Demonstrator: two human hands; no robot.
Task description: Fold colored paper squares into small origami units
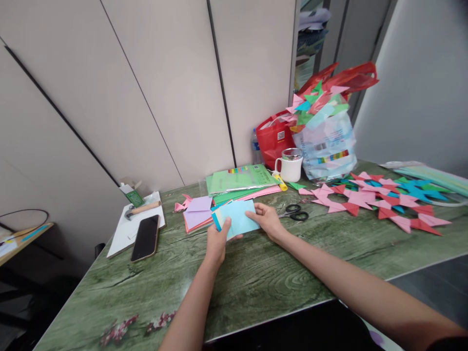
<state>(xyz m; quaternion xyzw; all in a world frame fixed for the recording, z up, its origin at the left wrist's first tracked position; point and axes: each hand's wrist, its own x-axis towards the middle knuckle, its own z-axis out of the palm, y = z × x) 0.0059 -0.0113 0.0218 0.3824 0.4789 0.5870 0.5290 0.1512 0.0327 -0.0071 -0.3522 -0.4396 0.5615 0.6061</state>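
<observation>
A small stack of coloured paper sheets (239, 217), light blue on top, is held between my two hands above the table. My left hand (218, 238) grips its left end, thumb on top, with darker blue and cream edges showing there. At the right end, my right hand (268, 220) pinches the light blue paper between thumb and fingers. Behind the stack lie purple paper squares (198, 205) on red sheets. Black-handled scissors (297, 213) rest just beyond my right hand, their blades partly hidden.
Green paper packs (241, 179) lie at the back beside a white mug (290, 168). Folded paper pieces (365, 195) spread across the right; a stuffed plastic bag (327, 141) stands behind them. To the left are a phone (146, 237) and a hammer (142, 209) on a white board.
</observation>
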